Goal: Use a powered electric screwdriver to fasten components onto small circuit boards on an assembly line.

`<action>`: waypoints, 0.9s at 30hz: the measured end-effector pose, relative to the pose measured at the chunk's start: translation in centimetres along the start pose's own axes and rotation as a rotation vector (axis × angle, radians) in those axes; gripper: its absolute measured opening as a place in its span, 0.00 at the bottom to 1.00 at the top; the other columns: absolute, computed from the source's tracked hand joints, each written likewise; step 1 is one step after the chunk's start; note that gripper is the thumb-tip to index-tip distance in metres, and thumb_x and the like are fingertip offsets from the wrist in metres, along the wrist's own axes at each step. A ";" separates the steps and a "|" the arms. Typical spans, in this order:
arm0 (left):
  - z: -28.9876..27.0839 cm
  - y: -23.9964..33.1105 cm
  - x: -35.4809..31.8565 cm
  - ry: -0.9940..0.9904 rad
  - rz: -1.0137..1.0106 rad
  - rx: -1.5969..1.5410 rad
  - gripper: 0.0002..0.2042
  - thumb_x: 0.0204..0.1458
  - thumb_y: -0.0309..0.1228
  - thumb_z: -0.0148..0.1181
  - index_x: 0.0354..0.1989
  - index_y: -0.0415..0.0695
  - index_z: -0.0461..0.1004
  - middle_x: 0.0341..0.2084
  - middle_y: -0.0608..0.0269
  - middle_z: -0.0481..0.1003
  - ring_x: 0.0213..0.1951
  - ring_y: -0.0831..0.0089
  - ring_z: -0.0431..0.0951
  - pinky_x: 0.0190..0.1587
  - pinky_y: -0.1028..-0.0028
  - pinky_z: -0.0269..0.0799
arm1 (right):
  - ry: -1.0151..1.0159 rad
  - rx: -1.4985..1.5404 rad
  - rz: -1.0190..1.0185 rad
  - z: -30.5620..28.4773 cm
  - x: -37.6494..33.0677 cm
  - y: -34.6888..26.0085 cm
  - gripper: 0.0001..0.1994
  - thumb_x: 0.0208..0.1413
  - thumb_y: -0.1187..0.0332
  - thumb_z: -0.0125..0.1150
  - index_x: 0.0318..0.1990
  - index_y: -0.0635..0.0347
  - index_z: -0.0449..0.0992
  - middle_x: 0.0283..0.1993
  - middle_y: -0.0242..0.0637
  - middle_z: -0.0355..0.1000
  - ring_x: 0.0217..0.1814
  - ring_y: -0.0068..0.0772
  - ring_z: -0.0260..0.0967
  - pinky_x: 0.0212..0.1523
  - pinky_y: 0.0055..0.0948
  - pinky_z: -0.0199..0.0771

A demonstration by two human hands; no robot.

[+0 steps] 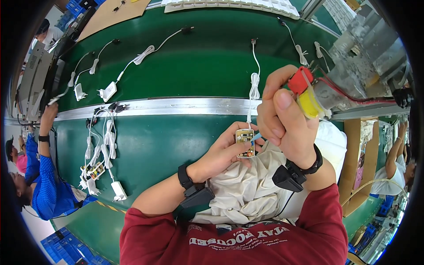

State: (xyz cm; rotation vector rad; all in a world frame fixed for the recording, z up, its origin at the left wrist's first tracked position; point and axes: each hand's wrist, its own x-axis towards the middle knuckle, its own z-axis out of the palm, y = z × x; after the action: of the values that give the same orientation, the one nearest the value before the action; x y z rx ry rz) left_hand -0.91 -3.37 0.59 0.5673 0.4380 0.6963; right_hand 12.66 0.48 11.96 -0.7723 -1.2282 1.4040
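My left hand (pixel 229 143) is closed around an open white adapter case, its circuit board (pixel 242 142) facing up. A white cable (pixel 255 86), bundled in the middle, runs from the case to a plug on the far bench. My right hand (pixel 289 115) is raised in front of a thick grey, cloudy barrel-shaped tool (pixel 327 93) with a yellow band (pixel 310 104) and a red block (pixel 301 80). Its fingers appear closed round the tool's near end. A thin light blue tip (pixel 257 136) sticks out below them, pointing at the board, and whether it touches is unclear.
On the far green surface lie white adapters (pixel 107 91) with cables. More adapters and cables (pixel 95 170) are heaped on the near bench, left. A metal rail (pixel 176 105) divides the surfaces. Off-white cloth (pixel 247 190) covers my lap. A co-worker in blue (pixel 57 190) sits left; a cardboard box (pixel 353 159) stands right.
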 end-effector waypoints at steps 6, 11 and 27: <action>0.1 0.1 -0.1 0.009 -0.001 0.001 0.17 0.58 0.25 0.44 0.56 0.46 0.56 0.46 0.58 0.69 0.47 0.73 0.72 0.36 0.76 0.75 | 0.004 -0.015 -0.010 0.0 -0.1 0.2 0.14 0.59 0.58 0.50 0.37 0.60 0.60 0.11 0.25 0.51 0.09 0.13 0.44 0.10 0.17 0.44; 0.3 0.0 -0.1 0.013 -0.007 0.000 0.17 0.58 0.25 0.44 0.56 0.46 0.56 0.46 0.58 0.69 0.47 0.73 0.73 0.37 0.76 0.75 | -0.004 -0.021 -0.016 0.0 -0.2 0.1 0.13 0.59 0.58 0.49 0.37 0.60 0.60 0.12 0.25 0.52 0.09 0.13 0.44 0.10 0.17 0.44; -0.6 -0.8 0.4 0.016 -0.011 -0.039 0.18 0.58 0.24 0.44 0.57 0.45 0.55 0.48 0.55 0.68 0.50 0.69 0.71 0.43 0.71 0.76 | 0.049 0.042 -0.008 -1.1 0.1 0.1 0.10 0.58 0.64 0.52 0.37 0.63 0.64 0.12 0.24 0.57 0.10 0.11 0.48 0.12 0.16 0.47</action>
State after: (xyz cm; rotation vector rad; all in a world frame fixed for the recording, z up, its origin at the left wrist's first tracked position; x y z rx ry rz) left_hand -0.59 -3.40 -0.46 0.5224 0.4407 0.6977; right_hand 13.64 0.83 11.56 -0.7673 -1.1593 1.3925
